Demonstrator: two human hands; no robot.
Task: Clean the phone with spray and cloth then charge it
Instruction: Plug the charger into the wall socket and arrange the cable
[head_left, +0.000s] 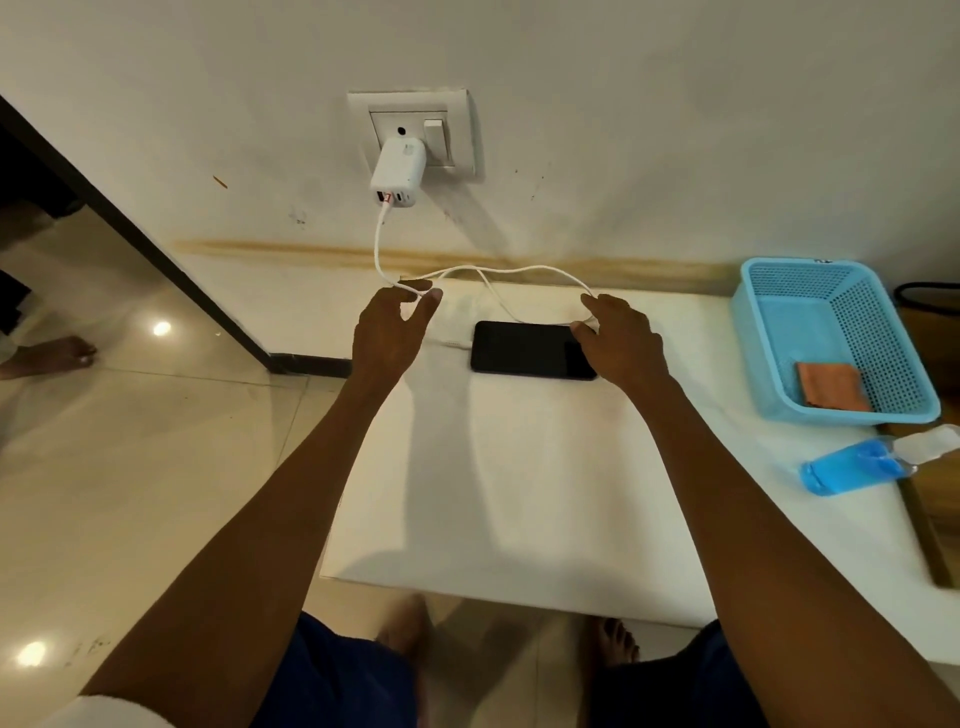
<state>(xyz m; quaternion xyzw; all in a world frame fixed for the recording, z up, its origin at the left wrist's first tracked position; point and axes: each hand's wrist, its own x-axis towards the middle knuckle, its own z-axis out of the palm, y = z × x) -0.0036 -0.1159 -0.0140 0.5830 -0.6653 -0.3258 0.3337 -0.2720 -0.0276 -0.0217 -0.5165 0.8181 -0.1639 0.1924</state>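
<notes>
near the table's back edge: flat black glossy phone (532, 349), screen dark, no readable writing
cable: thin white cord (498, 271) looping from white plastic charger (397, 174) in wall socket (413, 132)
left hand (390, 330): fingertips pinching the cord
right hand (621, 338): curled fingers holding the cord's loop at phone's right end
right edge: blue perforated plastic basket (831, 338) holding orange cloth (831, 387); clear bottle of blue liquid (862, 466) lying flat
surface: smooth white table (498, 488)

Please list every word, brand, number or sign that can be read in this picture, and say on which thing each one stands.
No text can be read here.
Charger: a faint embossed mark on its face, too blurred to read.
Blue basket: a small dark mark on its far rim, too small to read.
Phone: screen dark, nothing on it.
Spray bottle: no label visible.
</notes>
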